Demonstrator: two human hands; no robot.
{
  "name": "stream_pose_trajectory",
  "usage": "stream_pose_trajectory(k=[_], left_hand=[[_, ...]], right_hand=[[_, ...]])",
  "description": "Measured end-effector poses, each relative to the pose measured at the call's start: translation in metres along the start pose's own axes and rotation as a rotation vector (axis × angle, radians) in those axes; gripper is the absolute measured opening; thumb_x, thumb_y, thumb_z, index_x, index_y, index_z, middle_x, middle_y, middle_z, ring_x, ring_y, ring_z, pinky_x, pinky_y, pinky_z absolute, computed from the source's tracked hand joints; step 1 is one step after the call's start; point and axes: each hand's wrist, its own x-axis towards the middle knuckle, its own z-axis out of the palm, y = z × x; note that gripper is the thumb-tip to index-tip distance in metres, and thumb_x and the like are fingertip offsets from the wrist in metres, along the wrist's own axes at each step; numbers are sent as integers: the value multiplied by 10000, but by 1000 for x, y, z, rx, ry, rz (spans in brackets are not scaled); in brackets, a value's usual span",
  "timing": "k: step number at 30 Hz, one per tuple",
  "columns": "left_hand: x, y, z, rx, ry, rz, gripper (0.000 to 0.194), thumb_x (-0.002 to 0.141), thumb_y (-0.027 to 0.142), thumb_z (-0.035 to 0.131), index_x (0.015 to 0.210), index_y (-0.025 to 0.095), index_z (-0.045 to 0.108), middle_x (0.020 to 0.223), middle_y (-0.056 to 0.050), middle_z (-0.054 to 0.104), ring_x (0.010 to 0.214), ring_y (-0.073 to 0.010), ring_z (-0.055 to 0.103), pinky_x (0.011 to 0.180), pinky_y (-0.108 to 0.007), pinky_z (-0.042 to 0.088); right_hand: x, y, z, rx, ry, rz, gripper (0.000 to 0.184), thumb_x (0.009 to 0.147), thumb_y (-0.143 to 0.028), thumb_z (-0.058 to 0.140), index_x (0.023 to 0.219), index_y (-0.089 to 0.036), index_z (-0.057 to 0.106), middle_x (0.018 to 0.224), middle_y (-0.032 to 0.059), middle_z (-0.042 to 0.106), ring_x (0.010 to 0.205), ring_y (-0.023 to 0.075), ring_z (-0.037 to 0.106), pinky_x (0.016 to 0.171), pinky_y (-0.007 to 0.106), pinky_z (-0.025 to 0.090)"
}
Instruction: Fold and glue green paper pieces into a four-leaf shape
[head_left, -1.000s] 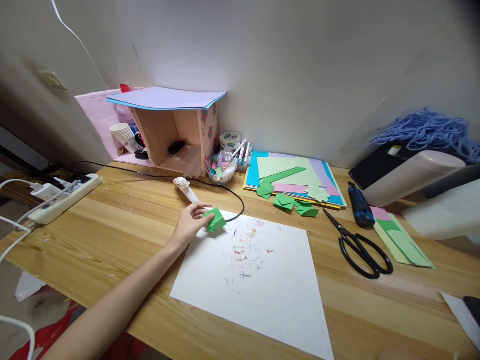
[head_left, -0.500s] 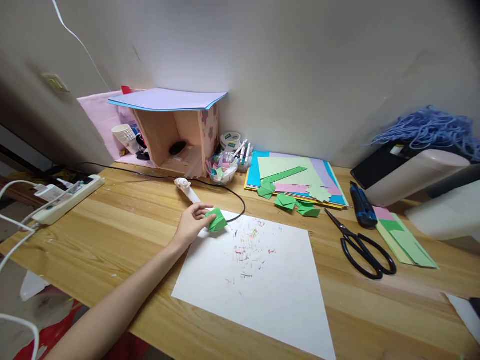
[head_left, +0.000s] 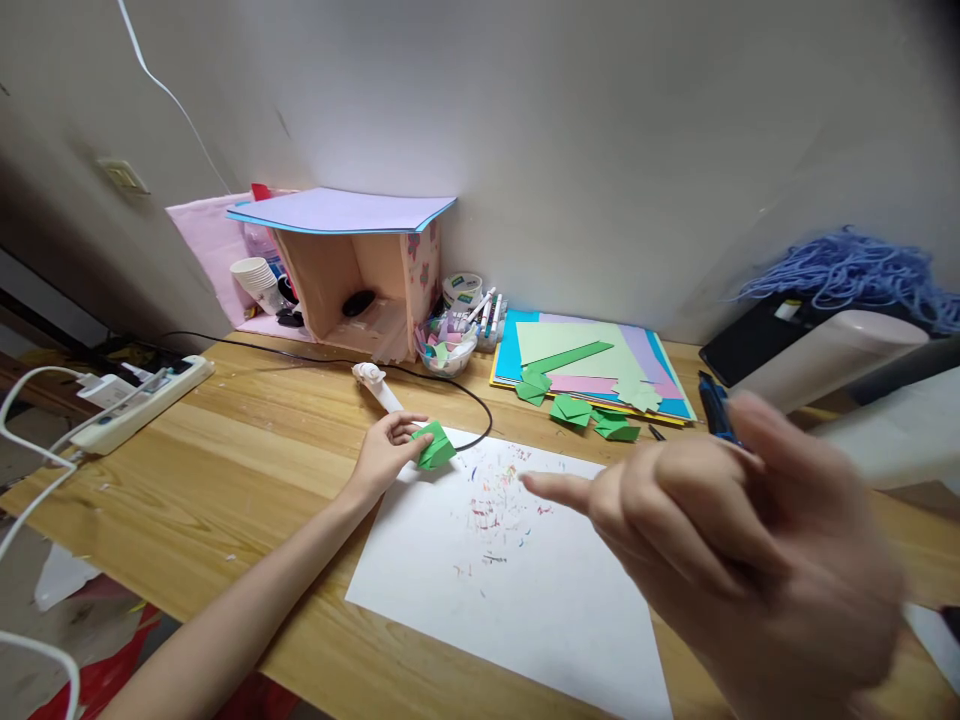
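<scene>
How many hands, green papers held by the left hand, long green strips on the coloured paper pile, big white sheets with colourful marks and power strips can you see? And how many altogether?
Left hand and right hand: 2
Held green paper: 1
Long green strip: 1
Marked white sheet: 1
Power strip: 1
Total: 6

We find no legible text, brand or number. Printing on the tape roll (head_left: 462, 297) is too small to decipher; coloured marks on the white sheet (head_left: 480, 630) form no readable characters.
</scene>
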Motion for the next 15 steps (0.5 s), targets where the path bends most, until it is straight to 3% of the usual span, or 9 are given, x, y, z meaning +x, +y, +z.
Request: stream_pose_trajectory(k=[3, 6, 9, 11, 13, 15], left_hand=[[0, 1, 0, -5, -3, -1, 400, 560, 342, 717, 871, 120, 600, 813, -70, 662, 773, -183, 617, 732, -317, 502], [0, 1, -1, -12, -10, 7, 392, 569, 336, 712, 876, 117, 603, 822, -75, 661, 789, -188, 617, 751, -322, 498], [-1, 0, -1, -9, -9, 19, 385, 587, 343, 698, 888, 120, 610, 843, -79, 657, 821, -195, 614, 752, -314, 498], [-1, -1, -1, -10, -5, 34, 376, 606, 348, 683, 898, 123, 611, 889, -88, 656, 853, -203, 611, 754, -310, 496], [-2, -1, -1, -15, 8, 63, 356, 625, 349, 666, 897, 126, 612, 920, -90, 658, 872, -207, 609, 775, -316, 488], [-2, 0, -1, -15, 30, 90, 330, 641, 348, 651, 885, 127, 616, 923, -86, 662, 876, -206, 608, 798, -319, 477]], right_hand=[[38, -8, 27, 78, -5, 13, 563, 861, -477, 373, 368, -214, 306, 303, -72, 179, 331, 83, 226, 854, 441, 450], [49, -10, 42, 36, -27, 10, 570, 857, -492, 359, 382, -210, 219, 304, -84, 117, 324, 74, 164, 805, 415, 469], [54, -2, 37, -113, 7, 4, 499, 868, -460, 352, 440, -211, 286, 345, -85, 197, 344, 73, 212, 719, 366, 476], [64, 13, 26, -301, 43, 25, 374, 841, -423, 440, 538, -209, 393, 430, -70, 352, 405, 79, 319, 659, 315, 461], [80, 37, 13, -545, 87, 67, 197, 764, -377, 575, 716, -205, 492, 641, -26, 517, 576, 102, 465, 642, 278, 439], [95, 65, 1, -713, 65, 160, 265, 701, -370, 641, 862, -194, 527, 867, 25, 568, 713, 126, 516, 676, 280, 437]])
